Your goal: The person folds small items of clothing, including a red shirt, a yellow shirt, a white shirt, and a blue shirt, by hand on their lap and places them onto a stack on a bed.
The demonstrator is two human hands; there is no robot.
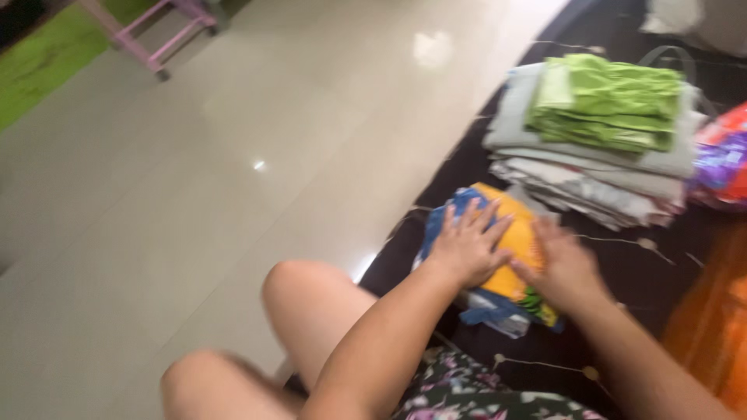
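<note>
My hands blur; the folded cloth (510, 257) hides partly beneath them. At three o'clock, the edge cuts the bright bag (724, 159).

Bare arms, bare knees, dark floral-print garment (475, 393) at the lap

Dark mat (622, 272) on pale tiled floor (233, 155), bearing folded yellow-blue cloth (510, 237) and clothes stack (591, 148).

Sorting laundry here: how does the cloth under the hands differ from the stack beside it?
The folded cloth is yellow and blue; the stack is grey and white with green on top. The cloth is one small, low bundle; the stack is taller and wider. The left hand and right hand press flat on the cloth; nothing touches the stack. Both lie on the dark mat.
</note>
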